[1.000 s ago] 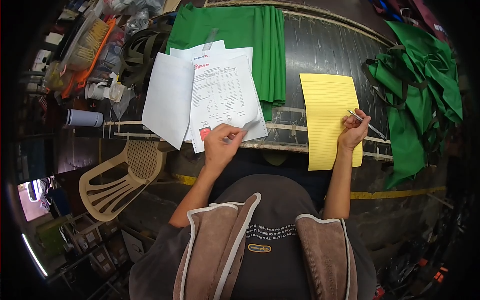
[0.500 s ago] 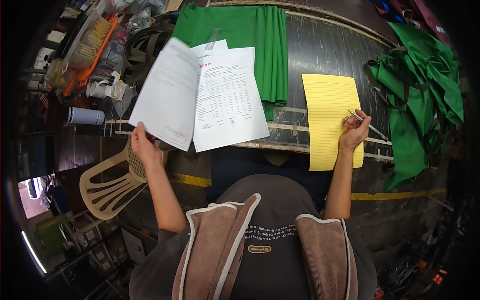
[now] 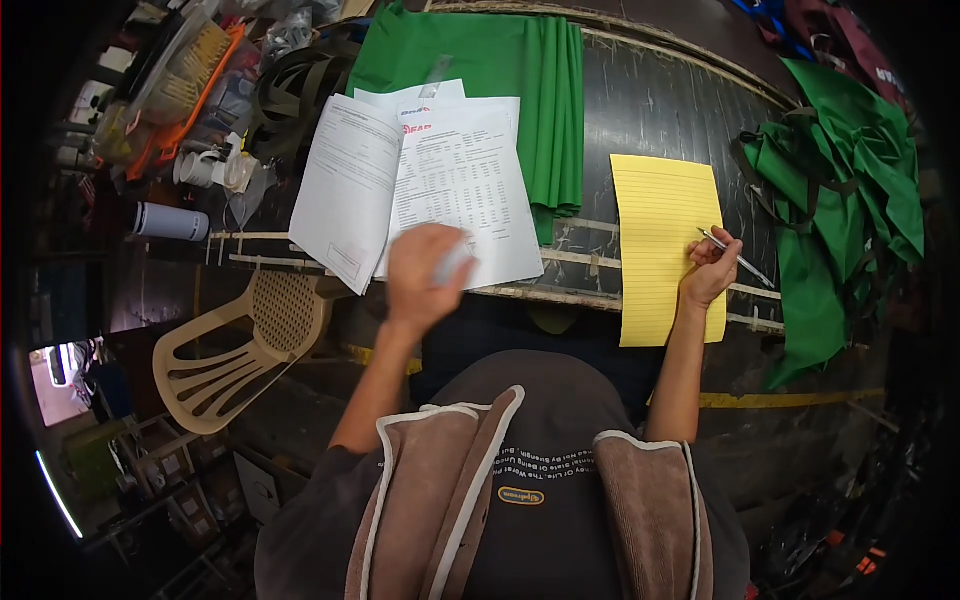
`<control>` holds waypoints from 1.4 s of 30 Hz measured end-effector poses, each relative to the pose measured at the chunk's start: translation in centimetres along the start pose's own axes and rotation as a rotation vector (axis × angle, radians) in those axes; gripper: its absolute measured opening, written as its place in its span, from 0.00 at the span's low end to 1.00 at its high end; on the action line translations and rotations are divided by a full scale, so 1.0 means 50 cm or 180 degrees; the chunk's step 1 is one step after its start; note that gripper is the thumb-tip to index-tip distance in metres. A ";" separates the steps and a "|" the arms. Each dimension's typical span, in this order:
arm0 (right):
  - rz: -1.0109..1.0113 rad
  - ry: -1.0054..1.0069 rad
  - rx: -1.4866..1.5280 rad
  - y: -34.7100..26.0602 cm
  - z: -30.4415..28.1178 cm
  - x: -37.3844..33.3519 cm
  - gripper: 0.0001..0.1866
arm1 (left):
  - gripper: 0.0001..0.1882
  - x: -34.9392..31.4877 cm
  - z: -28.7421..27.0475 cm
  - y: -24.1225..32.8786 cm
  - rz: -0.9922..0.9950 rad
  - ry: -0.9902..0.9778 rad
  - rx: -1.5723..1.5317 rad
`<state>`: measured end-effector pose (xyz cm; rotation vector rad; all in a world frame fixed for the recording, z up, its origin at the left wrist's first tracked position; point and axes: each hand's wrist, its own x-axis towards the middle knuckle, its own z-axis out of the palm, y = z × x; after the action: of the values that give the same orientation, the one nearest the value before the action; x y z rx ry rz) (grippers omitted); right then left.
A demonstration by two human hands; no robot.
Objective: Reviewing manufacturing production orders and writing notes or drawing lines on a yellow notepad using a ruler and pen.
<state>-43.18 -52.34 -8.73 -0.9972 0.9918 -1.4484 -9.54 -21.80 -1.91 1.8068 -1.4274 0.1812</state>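
Observation:
A stapled set of white printed sheets (image 3: 345,180) lies folded open at the left, its turned page beside a page (image 3: 460,190) with a printed table. Over the lower edge of that page is my left hand (image 3: 425,275), smeared by motion; whether its fingers hold a bit of paper is unclear. On the right, my right hand (image 3: 712,275) rests on a yellow lined sheet (image 3: 660,220). A slim silvery pen (image 3: 738,258) is gripped between its fingers, slanting across the hand. The sheet's near end hangs past the table edge.
Folded green fabric (image 3: 555,120) lies beneath the papers on the dark table (image 3: 640,90). Green bags with dark straps (image 3: 840,190) heap at the right. Dark webbing rolls (image 3: 290,90), a plastic box (image 3: 190,70) and a white cylinder (image 3: 172,222) crowd the left. A beige chair (image 3: 235,345) stands near.
My left hand has let go of the turned page's corner and moved right, over the tabled page. The turned page now lies flatter. My right hand keeps the pen in nearly the same place.

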 end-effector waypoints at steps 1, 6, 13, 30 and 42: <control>0.0000 0.0007 -0.0006 0.000 0.001 -0.001 0.31 | 0.24 0.011 0.018 0.031 0.0280 -0.0376 0.0052; 0.0035 -0.0018 0.0021 -0.001 0.007 0.000 0.31 | 0.27 -0.008 0.087 0.072 0.0111 -0.0924 0.0132; 0.0039 0.0013 -0.0012 -0.004 0.008 -0.002 0.30 | 0.11 -0.019 0.101 0.075 -0.0296 -0.0585 -0.0259; 0.0013 -0.0053 -0.0100 -0.002 0.010 -0.005 0.30 | 0.06 -0.040 -0.005 -0.033 -0.2591 0.0950 -0.2057; 0.0050 -0.0028 -0.0096 -0.006 0.015 -0.007 0.30 | 0.13 -0.126 -0.236 -0.305 -0.3177 0.2539 -0.1676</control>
<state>-42.51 -52.01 -8.22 -1.0147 1.0155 -1.4187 5.65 -8.78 -5.18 1.5154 0.0548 -0.0103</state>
